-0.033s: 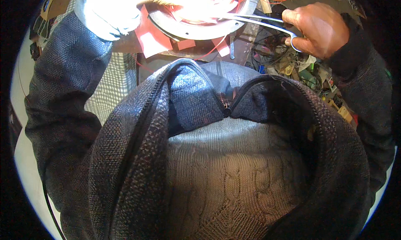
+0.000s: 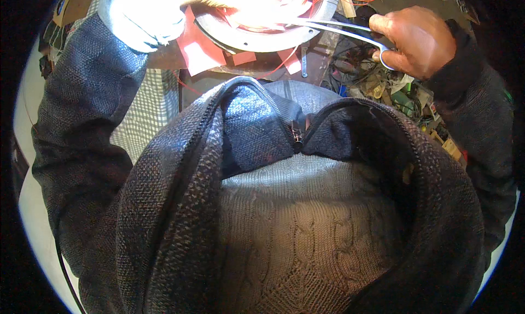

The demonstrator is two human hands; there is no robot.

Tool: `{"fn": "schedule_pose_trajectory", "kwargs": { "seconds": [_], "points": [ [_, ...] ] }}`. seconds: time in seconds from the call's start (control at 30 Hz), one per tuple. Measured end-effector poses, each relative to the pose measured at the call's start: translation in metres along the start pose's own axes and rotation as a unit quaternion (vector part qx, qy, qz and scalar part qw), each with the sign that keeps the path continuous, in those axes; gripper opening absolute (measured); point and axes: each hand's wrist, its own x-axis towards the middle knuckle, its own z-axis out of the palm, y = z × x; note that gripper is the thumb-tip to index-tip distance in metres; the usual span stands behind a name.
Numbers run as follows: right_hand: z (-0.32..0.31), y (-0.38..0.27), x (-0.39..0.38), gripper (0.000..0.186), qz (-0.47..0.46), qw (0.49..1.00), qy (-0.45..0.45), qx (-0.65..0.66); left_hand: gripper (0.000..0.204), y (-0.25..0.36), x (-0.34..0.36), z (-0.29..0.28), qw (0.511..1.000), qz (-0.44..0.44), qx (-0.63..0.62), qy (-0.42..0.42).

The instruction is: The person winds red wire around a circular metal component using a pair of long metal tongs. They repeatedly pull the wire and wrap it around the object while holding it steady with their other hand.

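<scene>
— What is the right hand gripping?

— Its fingers are closing on long metal tweezers, stiff, light, slippery, reaching toward the round metal disc.

— The left hand?

— Glare is hiding its fingers; cannot tell.

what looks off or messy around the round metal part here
The bench right of the metal disc is cluttered: loose wires and scraps lie in a tangle below the right hand, which holds scissors. Red paper pieces stick out askew from under the disc. Glare washes out the left hand.
</scene>
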Motion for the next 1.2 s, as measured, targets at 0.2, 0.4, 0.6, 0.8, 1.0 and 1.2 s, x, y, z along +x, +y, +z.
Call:
{"fn": "schedule_pose_trajectory", "kwargs": {
  "seconds": [0.2, 0.4, 0.6, 0.8, 1.0, 1.2],
  "points": [
    [-0.004, -0.003, -0.002, 0.036, -0.012, 0.999, 0.028, -0.015, 0.028, 0.002, -0.005, -0.001, 1.000, 0.003, -0.003, 0.005],
    [-0.010, 0.000, -0.003, 0.036, -0.022, 0.995, 0.060, -0.081, 0.028, 0.003, -0.005, -0.004, 1.000, 0.002, -0.004, 0.001],
    [-0.008, 0.000, 0.003, 0.031, -0.002, 0.998, 0.026, -0.056, 0.027, 0.004, -0.004, -0.006, 1.000, 0.001, -0.003, -0.005],
    [-0.006, -0.001, 0.007, 0.031, -0.011, 0.998, 0.054, -0.012, 0.027, 0.006, -0.005, -0.010, 1.000, 0.001, -0.005, -0.004],
    [0.002, -0.006, 0.010, 0.027, 0.013, 0.995, 0.012, 0.097, 0.027, 0.011, -0.006, -0.016, 1.000, -0.002, 0.006, -0.003],
    [0.016, -0.027, 0.007, 0.031, 0.058, 0.981, 0.030, 0.185, 0.027, 0.015, -0.001, -0.012, 1.000, 0.003, 0.021, -0.009]
  ]
}}
